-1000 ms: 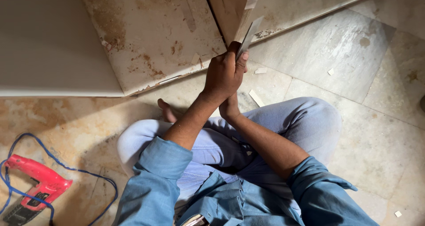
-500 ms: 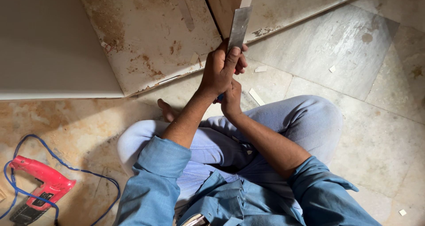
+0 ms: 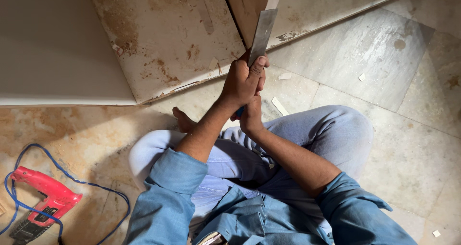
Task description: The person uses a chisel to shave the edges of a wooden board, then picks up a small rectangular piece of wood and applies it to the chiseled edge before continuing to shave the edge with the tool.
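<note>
Gripping a flat metal scraper (image 3: 262, 34) with the left hand (image 3: 244, 79) and steadying its handle with the right hand (image 3: 251, 116), the person is pressing the blade up against the brown board edge (image 3: 247, 7) (glue-stained panel (image 3: 168, 38) beside it); next likely needs a firm, controlled push along that edge.

Flat metal scraper blade (image 3: 262, 34), grey, long, narrow, dull sheen, square-cut top end. Stands nearly upright in head view, tilted slightly toward 1 o'clock, at about 12 o'clock of frame centre. Lower end and handle hidden inside stacked grip; small blue patch shows at 6 o'clock of blade, just below fist. Upper end lies against brown wooden edge, at joint with stained pale panel.
</note>
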